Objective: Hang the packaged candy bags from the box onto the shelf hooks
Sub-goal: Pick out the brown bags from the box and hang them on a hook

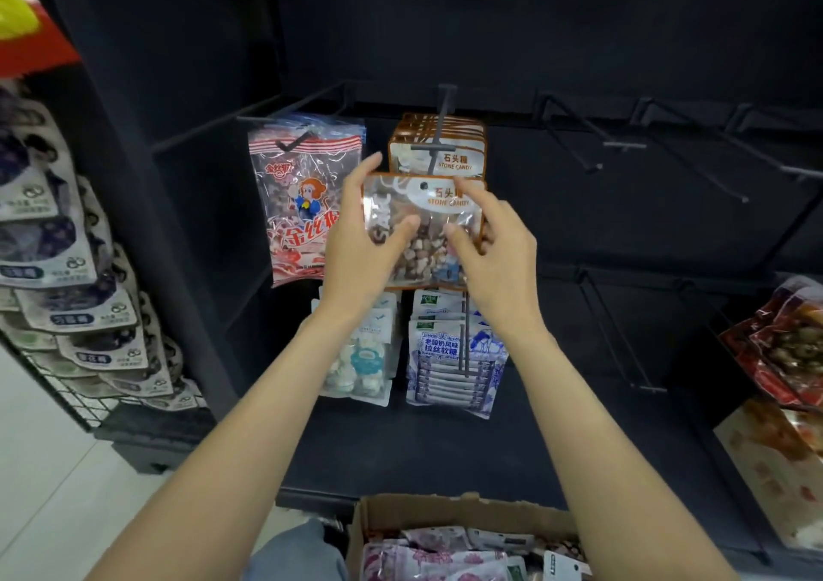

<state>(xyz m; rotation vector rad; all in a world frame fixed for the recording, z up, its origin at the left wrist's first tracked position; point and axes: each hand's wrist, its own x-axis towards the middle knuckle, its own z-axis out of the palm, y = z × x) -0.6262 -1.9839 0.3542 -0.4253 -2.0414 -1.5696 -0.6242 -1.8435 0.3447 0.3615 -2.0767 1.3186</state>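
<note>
I hold a clear stone candy bag (423,206) with an orange border in both hands, just below the tip of a black shelf hook (438,135). My left hand (360,242) grips its left edge, thumb on the front. My right hand (494,242) pinches its right side, index finger near the hang hole. Several matching stone candy bags (445,152) hang on that hook behind it. The cardboard box (445,513) with more packaged candy bags sits at the bottom of the view.
Red-and-white monkey candy bags (298,206) hang to the left. Blue-white bags (450,357) and clear bags (360,357) hang on lower hooks. Bare hooks (623,144) stick out to the right. Snack packs (784,349) hang far right, and a wire rack (71,295) of pouches stands left.
</note>
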